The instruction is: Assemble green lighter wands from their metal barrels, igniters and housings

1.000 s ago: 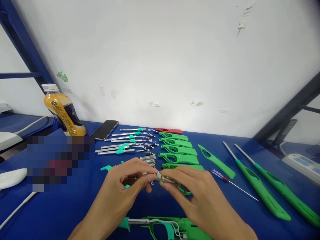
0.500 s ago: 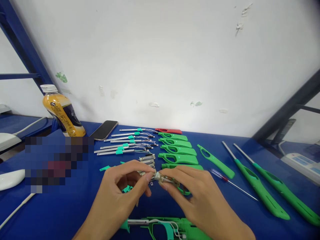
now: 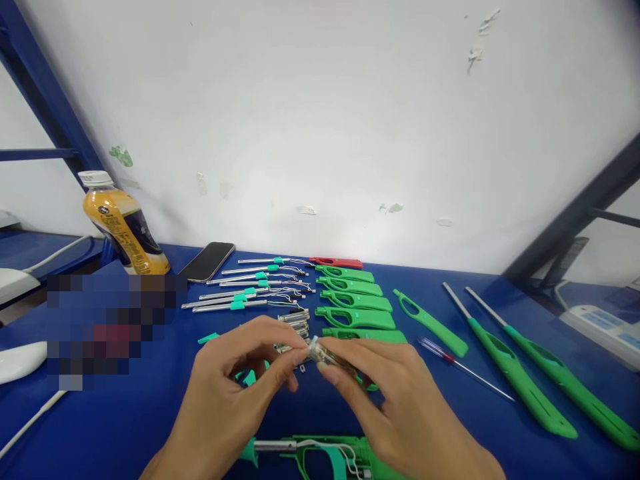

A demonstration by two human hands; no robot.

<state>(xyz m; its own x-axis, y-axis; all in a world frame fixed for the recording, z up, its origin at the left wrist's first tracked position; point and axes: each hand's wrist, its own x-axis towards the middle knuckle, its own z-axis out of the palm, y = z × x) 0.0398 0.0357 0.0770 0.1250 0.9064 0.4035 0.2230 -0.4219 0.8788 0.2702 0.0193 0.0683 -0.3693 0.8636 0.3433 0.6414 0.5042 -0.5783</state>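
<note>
My right hand (image 3: 400,383) grips a small clear lighter fuel tank (image 3: 339,361) between thumb and fingers. At the tank's pale valve end (image 3: 313,348), the thumb and forefinger of my left hand (image 3: 240,383) are pinched together; any tiny part between them is hidden. Below my hands lies an open green lighter casing half (image 3: 380,460). A metal tube (image 3: 275,445), white wires and a teal trigger (image 3: 337,460) sit in it. Just beyond my fingers are several more clear tanks (image 3: 294,319), partly covered by my left hand.
Metal tubes with teal clips and wires (image 3: 235,293) lie in a row at the back, beside green casings (image 3: 357,319) and a red casing (image 3: 340,263). To the right are a screwdriver (image 3: 447,357) and two long green lighters (image 3: 520,373). A phone (image 3: 207,261) and bottle (image 3: 125,227) stand left.
The tank has tilted slightly, and more of it is covered by my right fingers. Both hands stay nearly in place; the view has shifted a little.
</note>
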